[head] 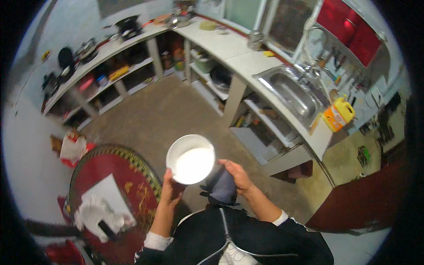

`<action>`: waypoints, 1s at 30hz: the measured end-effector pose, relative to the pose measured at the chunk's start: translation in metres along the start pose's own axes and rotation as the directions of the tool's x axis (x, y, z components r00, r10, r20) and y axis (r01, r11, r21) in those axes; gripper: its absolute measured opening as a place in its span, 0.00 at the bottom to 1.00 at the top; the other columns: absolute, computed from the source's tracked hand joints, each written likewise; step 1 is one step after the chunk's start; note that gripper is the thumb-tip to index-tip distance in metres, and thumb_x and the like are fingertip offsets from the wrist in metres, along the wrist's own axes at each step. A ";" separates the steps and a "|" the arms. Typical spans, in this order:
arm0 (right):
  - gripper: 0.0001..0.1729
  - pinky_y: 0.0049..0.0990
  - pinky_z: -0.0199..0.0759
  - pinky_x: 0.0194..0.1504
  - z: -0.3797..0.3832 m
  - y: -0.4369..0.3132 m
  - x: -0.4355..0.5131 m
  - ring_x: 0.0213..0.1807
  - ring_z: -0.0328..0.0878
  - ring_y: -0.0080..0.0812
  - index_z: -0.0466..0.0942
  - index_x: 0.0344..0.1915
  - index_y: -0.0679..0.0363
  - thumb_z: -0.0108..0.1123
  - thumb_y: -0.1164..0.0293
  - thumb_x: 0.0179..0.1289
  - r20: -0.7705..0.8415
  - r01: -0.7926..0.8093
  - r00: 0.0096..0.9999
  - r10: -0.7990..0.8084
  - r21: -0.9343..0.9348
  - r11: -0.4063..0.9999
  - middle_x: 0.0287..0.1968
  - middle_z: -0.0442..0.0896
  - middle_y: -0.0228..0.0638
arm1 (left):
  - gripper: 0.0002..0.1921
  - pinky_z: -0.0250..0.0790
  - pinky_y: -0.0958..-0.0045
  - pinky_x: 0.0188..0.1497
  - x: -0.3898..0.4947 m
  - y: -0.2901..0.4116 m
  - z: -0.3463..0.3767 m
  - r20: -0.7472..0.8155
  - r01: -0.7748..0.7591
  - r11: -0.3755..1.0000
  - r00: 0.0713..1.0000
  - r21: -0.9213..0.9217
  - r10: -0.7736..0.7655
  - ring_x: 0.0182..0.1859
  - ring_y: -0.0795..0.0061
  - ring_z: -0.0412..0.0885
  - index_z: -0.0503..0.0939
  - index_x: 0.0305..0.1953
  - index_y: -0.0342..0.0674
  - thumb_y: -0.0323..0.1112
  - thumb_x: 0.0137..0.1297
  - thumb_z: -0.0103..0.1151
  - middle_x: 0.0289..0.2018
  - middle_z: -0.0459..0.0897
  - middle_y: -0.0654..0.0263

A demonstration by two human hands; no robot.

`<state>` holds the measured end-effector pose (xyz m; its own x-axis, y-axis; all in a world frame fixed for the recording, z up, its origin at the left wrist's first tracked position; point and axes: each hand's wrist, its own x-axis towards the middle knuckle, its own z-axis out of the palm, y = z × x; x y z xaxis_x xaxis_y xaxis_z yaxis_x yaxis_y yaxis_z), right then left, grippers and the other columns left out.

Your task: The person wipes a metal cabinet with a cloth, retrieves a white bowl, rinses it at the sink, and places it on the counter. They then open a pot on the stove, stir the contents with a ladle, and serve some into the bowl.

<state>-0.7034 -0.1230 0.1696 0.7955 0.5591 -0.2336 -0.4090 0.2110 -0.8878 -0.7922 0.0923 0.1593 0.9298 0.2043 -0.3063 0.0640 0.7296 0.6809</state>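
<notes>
A round white bowl [190,159] is held over the floor, in front of my body. My left hand [171,188] grips its lower left side, thumb up against the rim. Bright white fills much of the bowl's inside; glare hides whether that is contents or the bare bottom. Just right of the rim is my right hand [239,175], its thumb tip pointing at the bowl. Its other fingers are hidden, so I cannot tell whether it touches the bowl. Dark grey fabric [223,188] shows below, between my hands.
A round red table [142,202] with a patterned border stands at my left, bearing a white board [111,185] and a white plastic bag [96,215]. A counter [245,66] runs ahead to a steel sink [291,91] and a yellow jug [339,114]. Pans [127,26] stand at far left.
</notes>
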 end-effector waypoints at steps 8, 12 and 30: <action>0.21 0.22 0.58 0.56 -0.146 -0.086 0.076 0.49 0.70 0.22 0.79 0.44 0.64 0.50 0.56 0.69 -0.166 0.172 0.969 -0.183 -0.074 0.982 0.43 0.80 0.30 | 0.43 0.58 0.51 0.65 0.144 -0.024 0.112 0.092 0.085 0.995 0.992 0.041 -0.089 0.65 0.59 0.64 0.58 0.67 0.46 0.67 0.56 0.52 0.64 0.65 0.60; 0.18 0.22 0.68 0.47 -0.228 -0.135 0.095 0.41 0.75 0.23 0.79 0.39 0.64 0.50 0.60 0.69 -0.314 0.134 0.937 -0.151 -0.076 0.988 0.39 0.81 0.32 | 0.44 0.61 0.51 0.61 0.216 -0.050 0.168 0.156 0.104 0.992 0.981 0.073 -0.114 0.62 0.58 0.67 0.59 0.67 0.47 0.67 0.55 0.53 0.63 0.66 0.61; 0.20 0.27 0.74 0.39 -0.429 -0.236 0.064 0.33 0.78 0.28 0.78 0.41 0.62 0.52 0.55 0.67 -0.874 0.334 0.229 -0.428 -0.342 0.878 0.34 0.80 0.35 | 0.39 0.71 0.63 0.46 0.490 -0.123 0.357 0.392 0.374 0.780 0.706 0.502 -0.590 0.56 0.65 0.72 0.60 0.66 0.47 0.66 0.59 0.49 0.59 0.69 0.63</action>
<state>-0.3642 -0.4811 0.1935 0.7479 -0.6634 -0.0204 0.0596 0.0978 -0.9934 -0.2150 -0.1305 0.1631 0.7604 -0.5424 -0.3572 0.5794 0.3180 0.7505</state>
